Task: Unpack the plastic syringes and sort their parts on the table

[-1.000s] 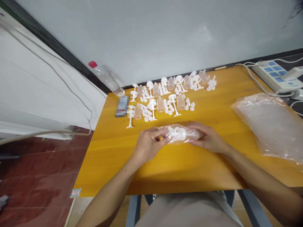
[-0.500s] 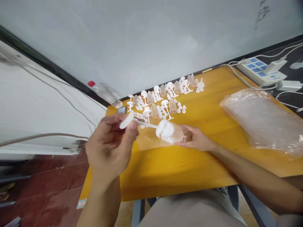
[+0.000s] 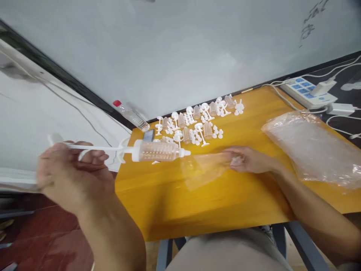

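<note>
My left hand (image 3: 75,173) is closed on the white plunger rod of an icing syringe (image 3: 158,151), held level above the table's left part. Its clear ribbed barrel has a white collar, and a white nozzle points right. My right hand (image 3: 252,160) grips the crumpled end of a thin clear plastic bag (image 3: 207,165), whose loose part spreads toward the syringe tip. Syringe and bag look apart. Behind them stand and lie rows of similar syringe parts: clear barrels (image 3: 208,130), white plungers (image 3: 200,133) and small white nozzles (image 3: 217,131).
A large clear plastic bag (image 3: 316,146) lies on the yellow table (image 3: 225,203) at right. A power strip (image 3: 308,92) with cables is at the back right. A water bottle (image 3: 132,116) with a red cap and a phone (image 3: 148,135) are at the back left.
My left hand has moved left with the syringe, which has come out of the small bag. My right hand has kept the bag, now limp and crumpled.
</note>
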Tool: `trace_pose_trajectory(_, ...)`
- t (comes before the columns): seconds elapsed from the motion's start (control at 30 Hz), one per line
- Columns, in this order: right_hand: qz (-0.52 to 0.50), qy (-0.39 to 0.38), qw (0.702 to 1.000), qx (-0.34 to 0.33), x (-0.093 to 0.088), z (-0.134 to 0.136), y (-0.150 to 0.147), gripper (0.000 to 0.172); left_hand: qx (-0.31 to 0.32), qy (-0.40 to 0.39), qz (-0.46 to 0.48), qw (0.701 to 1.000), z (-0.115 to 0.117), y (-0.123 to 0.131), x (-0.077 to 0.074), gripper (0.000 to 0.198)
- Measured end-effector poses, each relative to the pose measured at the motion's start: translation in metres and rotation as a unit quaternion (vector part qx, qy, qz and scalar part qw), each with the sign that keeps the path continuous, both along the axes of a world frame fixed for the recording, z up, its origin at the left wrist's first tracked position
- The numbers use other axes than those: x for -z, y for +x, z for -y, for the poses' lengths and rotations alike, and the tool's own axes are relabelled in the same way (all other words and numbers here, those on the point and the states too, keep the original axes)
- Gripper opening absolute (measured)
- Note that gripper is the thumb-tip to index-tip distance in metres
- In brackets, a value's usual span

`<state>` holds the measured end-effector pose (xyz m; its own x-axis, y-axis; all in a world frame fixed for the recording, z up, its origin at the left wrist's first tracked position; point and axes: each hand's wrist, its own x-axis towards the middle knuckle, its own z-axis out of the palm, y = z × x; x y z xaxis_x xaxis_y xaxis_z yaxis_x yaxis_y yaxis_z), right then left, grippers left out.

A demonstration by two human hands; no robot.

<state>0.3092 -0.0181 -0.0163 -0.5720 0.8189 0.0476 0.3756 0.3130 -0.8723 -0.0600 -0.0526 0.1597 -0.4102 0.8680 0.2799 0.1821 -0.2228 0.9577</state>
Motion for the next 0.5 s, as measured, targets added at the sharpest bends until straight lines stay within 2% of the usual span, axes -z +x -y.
trace_pose_trajectory(0.07,0.092,0.046,0.994,-0.034,-0.012,-0.001,0.01,0.07,-0.102,0.071,0.107,0.987,-0.01,-0.015,0.015,0.03)
trace_pose_trajectory(0.1,0.123,0.06,0.989,-0.047,-0.018,0.0,0.01,0.078,-0.135,0.077,0.162,0.974,-0.015,-0.019,0.024,0.024)
trace_pose_trajectory(0.17,0.138,0.084,0.986,-0.035,-0.031,0.005,0.001,0.084,-0.146,0.04,0.232,0.961,-0.025,-0.019,0.046,0.019)
trace_pose_trajectory(0.2,0.121,0.096,0.988,-0.007,-0.037,0.007,-0.009,0.077,-0.137,0.022,0.244,0.96,-0.028,-0.015,0.058,0.019)
trace_pose_trajectory(0.27,0.068,0.112,0.989,0.068,-0.048,0.012,-0.034,0.052,-0.108,-0.003,0.245,0.964,-0.029,-0.001,0.081,0.022)
trace_pose_trajectory(0.3,0.045,0.111,0.988,0.101,-0.052,0.014,-0.048,0.051,-0.086,-0.015,0.243,0.966,-0.027,0.008,0.091,0.024)
trace_pose_trajectory(0.4,0.017,0.085,0.978,0.19,-0.055,0.013,-0.079,0.068,0.017,-0.063,0.22,0.973,-0.016,0.033,0.114,0.029)
trace_pose_trajectory(0.5,0.031,0.068,0.967,0.244,-0.054,0.005,-0.087,0.074,0.163,-0.087,0.13,0.974,-0.006,0.043,0.12,0.027)
